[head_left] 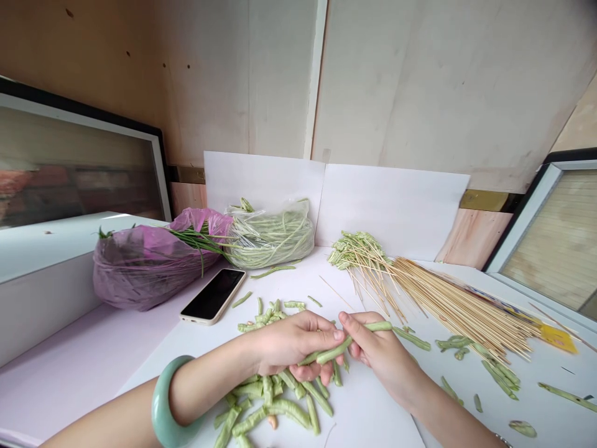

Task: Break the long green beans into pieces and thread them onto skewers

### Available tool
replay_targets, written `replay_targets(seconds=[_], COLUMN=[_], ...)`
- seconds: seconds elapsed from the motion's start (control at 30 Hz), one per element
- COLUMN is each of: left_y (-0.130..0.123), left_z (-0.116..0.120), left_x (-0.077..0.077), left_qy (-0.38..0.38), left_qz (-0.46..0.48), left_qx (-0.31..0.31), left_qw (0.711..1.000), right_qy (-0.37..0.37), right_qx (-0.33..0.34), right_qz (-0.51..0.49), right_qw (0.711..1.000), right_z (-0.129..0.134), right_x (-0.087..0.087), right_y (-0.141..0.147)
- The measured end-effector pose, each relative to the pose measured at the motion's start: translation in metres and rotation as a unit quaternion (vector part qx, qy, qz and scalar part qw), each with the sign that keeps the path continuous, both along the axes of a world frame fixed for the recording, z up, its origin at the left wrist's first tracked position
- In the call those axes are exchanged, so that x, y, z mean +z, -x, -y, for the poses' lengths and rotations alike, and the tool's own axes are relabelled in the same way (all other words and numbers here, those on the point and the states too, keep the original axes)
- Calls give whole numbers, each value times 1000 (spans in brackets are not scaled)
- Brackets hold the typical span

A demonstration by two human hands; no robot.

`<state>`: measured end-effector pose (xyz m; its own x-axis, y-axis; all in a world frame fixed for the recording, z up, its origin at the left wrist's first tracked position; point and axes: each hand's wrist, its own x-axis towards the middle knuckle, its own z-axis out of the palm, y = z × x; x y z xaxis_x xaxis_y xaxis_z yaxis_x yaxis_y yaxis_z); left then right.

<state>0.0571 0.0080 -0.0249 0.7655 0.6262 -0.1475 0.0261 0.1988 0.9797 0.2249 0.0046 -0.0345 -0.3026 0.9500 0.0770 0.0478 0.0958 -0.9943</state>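
Both hands meet above a pile of cut green bean pieces (270, 398) on the white table. My left hand (298, 342), on the arm with a pale green bangle (168, 401), is closed on bean pieces between thumb and fingers. My right hand (377, 348) pinches a long green bean (336, 350), which runs from the left thumb to just past the right fingers. The fingertips of the two hands are close together. Part of the bean is hidden under the right thumb.
A black-screened phone (213, 295) lies at left, before a purple bag (144, 264) and a clear bag of long beans (273, 236). Skewered beans (357, 249) and many bare skewers (461, 305) lie at right, with loose bean pieces (499, 373) nearer. White boards (392, 208) stand behind.
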Motion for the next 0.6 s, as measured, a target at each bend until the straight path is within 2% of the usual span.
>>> replay_targets(seconds=[0.2, 0.27, 0.37, 0.47, 0.6], left_y=[-4, -3, -1, 1, 1], left_z=[1, 1, 2, 2, 2], left_x=[-1, 1, 3, 5, 2], left_qy=[-74, -74, -85, -91, -72], left_qz=[-25, -17, 11, 31, 58], left_qx=[28, 31, -4, -31, -32], left_qw=[997, 997, 996, 995, 995], right_qy=[51, 74, 95, 115, 142], right_qx=[78, 64, 34, 47, 66], right_qz=[-54, -82, -108, -140, -186], right_qw=[994, 992, 989, 982, 970], right_z=[6, 9, 12, 16, 20], right_x=[-5, -2, 2, 5, 5], right_y=[8, 9, 9, 11, 13])
